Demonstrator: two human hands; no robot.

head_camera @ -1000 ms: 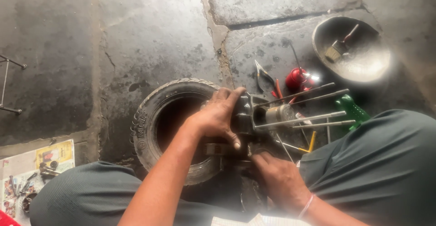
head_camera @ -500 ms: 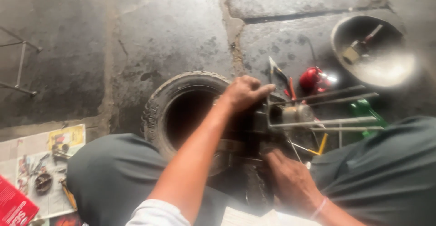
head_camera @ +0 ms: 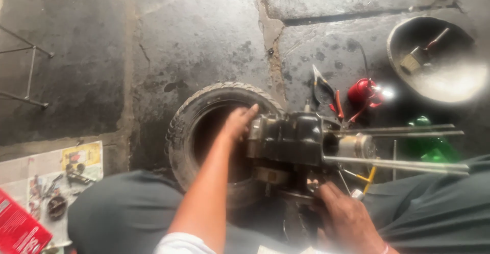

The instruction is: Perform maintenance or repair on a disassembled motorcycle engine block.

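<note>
Black greasy engine block point(head_camera: 293, 141) is held over the tyre point(head_camera: 204, 116): left hand point(head_camera: 237, 124) pressed flat at 9 o'clock, right hand point(head_camera: 347, 218) clasping underneath at 5 o'clock, grip mostly closed.

red oil can point(head_camera: 363, 93), pliers point(head_camera: 326, 91), metal bowl point(head_camera: 403, 75), green bottle point(head_camera: 423, 144).

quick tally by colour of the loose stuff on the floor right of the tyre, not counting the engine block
Red: 2, the round red oil can and the red-handled pliers
Green: 1, the green plastic bottle
Grey: 1, the round grey metal bowl
Yellow: 1, the yellow-handled tool, partly hidden under the rods
Total: 5
</note>
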